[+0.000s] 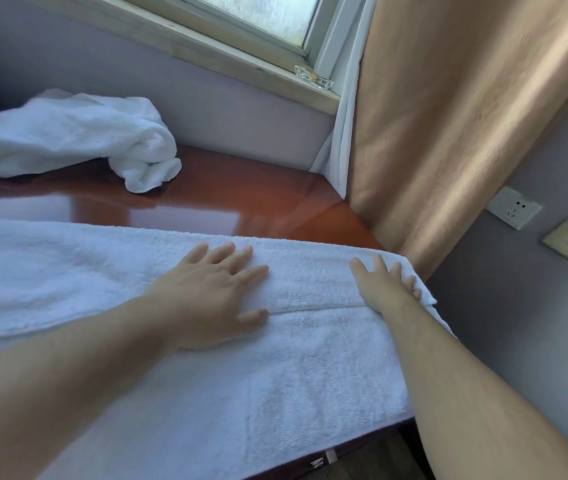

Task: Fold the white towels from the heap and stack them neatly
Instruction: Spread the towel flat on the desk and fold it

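A white towel (171,375) lies spread along the near edge of the glossy red-brown tabletop (241,199), reaching its near right corner, where the cloth hangs a little over the end. It is doubled over: the hem of the upper layer runs across it between the two hands, and a small label (320,460) shows at the near edge.

The left hand (213,296) lies palm down on the upper layer, fingers straight and spread, thumb touching the hem line. The right hand (384,285) rests flat near the towel's right end, fingers also spread apart; its outer fingertips reach the towel's end and, as far as the blur allows, lie on the cloth rather than pinch it.

The heap of unfolded white towels (68,136) sits crumpled at the far left of the tabletop, against the wall, well apart from the spread towel. Beyond the far right corner hang a tan curtain (449,116) and a white sheer; a glass dish (313,77) stands on the window sill.
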A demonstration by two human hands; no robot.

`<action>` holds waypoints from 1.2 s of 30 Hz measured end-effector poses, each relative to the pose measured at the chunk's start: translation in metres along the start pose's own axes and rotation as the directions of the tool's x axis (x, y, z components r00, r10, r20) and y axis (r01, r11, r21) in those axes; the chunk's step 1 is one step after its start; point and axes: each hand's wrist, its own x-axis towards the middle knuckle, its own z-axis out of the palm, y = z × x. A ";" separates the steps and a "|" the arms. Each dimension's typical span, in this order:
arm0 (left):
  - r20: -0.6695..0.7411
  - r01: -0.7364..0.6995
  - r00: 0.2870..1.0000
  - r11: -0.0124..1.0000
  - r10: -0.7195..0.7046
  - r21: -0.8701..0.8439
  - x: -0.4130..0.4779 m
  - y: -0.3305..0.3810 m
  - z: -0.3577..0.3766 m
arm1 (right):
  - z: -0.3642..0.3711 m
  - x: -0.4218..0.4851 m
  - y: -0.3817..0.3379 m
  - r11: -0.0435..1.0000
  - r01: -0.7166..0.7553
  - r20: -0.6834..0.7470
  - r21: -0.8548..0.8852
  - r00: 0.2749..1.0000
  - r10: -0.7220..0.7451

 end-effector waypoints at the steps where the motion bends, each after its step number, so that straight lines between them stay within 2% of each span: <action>1: -0.041 -0.010 0.999 1.000 0.010 -0.002 -0.001 0.001 -0.002 | -0.001 0.000 -0.003 1.000 -0.019 -0.007 -0.015 1.000 0.019; 3: -0.069 -0.033 0.997 0.999 0.032 -0.010 -0.004 0.004 -0.007 | -0.004 -0.006 -0.014 0.994 -0.024 -0.083 -0.111 0.996 0.015; 4: -0.063 -0.039 0.997 0.999 0.037 -0.035 -0.007 0.004 -0.009 | -0.004 -0.014 -0.021 0.986 0.012 -0.156 -0.166 0.987 -0.038; 7: -0.080 -0.001 0.997 0.993 -0.009 -0.122 -0.021 -0.004 -0.020 | 0.002 -0.045 -0.051 0.949 0.273 -0.332 -0.154 0.891 -0.311; 11: -0.027 0.098 0.995 0.994 -0.096 0.054 -0.072 -0.037 -0.040 | 0.036 -0.121 -0.099 0.759 0.652 -0.224 -0.006 0.738 -0.636; 14: 0.018 0.251 0.967 0.962 -0.254 0.106 -0.125 -0.068 -0.055 | 0.063 -0.172 -0.128 0.611 0.791 -0.160 0.032 0.608 -0.778; 17: 0.066 0.394 0.914 0.915 -0.400 0.082 -0.162 -0.091 -0.064 | 0.071 -0.200 -0.160 0.567 0.823 -0.074 -0.020 0.565 -0.822; 21: 0.048 0.461 0.883 0.882 -0.467 0.094 -0.184 -0.110 -0.073 | 0.075 -0.228 -0.196 0.505 0.862 0.003 0.035 0.505 -0.863; 27: -0.196 0.559 0.813 0.829 -0.549 -0.007 -0.214 -0.131 -0.085 | 0.093 -0.229 -0.192 0.469 0.883 0.013 -0.038 0.469 -0.883; 30: -0.235 0.587 0.776 0.806 -0.586 -0.073 -0.215 -0.133 -0.090 | 0.091 -0.232 -0.191 0.446 0.895 -0.011 -0.025 0.446 -0.895; 32: -0.257 0.617 0.726 0.769 -0.638 -0.167 -0.214 -0.131 -0.090 | 0.090 -0.235 -0.189 0.411 0.912 -0.021 0.010 0.411 -0.911; 34: -0.405 0.595 0.655 0.765 -0.638 -0.245 -0.213 -0.128 -0.090 | 0.090 -0.237 -0.186 0.364 0.931 -0.033 0.043 0.365 -0.930; 36: -0.548 0.609 0.582 0.769 -0.601 -0.195 -0.214 -0.124 -0.088 | 0.090 -0.238 -0.185 0.341 0.938 -0.049 0.065 0.344 -0.938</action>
